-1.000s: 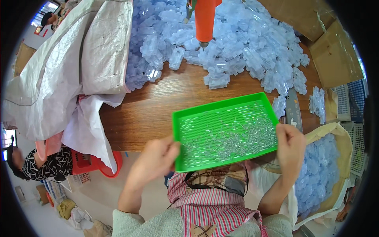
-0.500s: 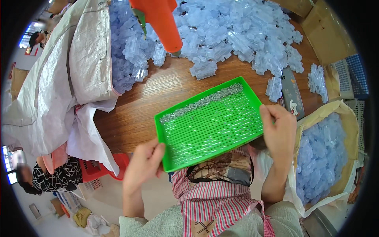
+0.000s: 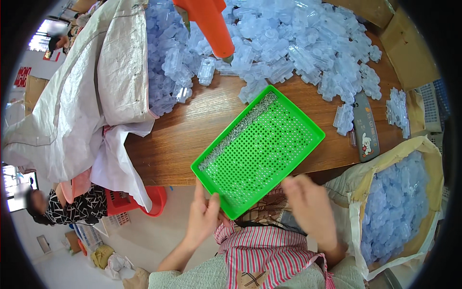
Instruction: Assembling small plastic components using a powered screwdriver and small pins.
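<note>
A shallow green plastic tray [image 3: 260, 159], its bottom pierced with rows of holes, is tilted across the table's front edge. Small silvery metal pieces [image 3: 239, 129] lie in a band along its far left side, and bright specks dot many of the holes. My left hand [image 3: 204, 214] grips the tray's near left corner, thumb on the rim and fingers partly hidden beneath. Beside the tray's near right edge is my right hand [image 3: 312, 208], its fingers smeared by motion; whether they touch the rim is unclear.
Clear bluish plastic parts [image 3: 269, 38] are heaped on the wooden table [image 3: 168, 159]. An orange tool [image 3: 214, 29] hangs above. White woven sacking [image 3: 122, 67] covers the left. A phone-like dark grey slab [image 3: 365, 130] lies right, near an open sack [image 3: 356, 231] of similar parts. Another person [image 3: 79, 204] sits left.
The tray has turned counterclockwise, its right end swinging away from me. My right hand has left the tray's right end and come nearer; my left hand has shifted right, still gripping its corner.
</note>
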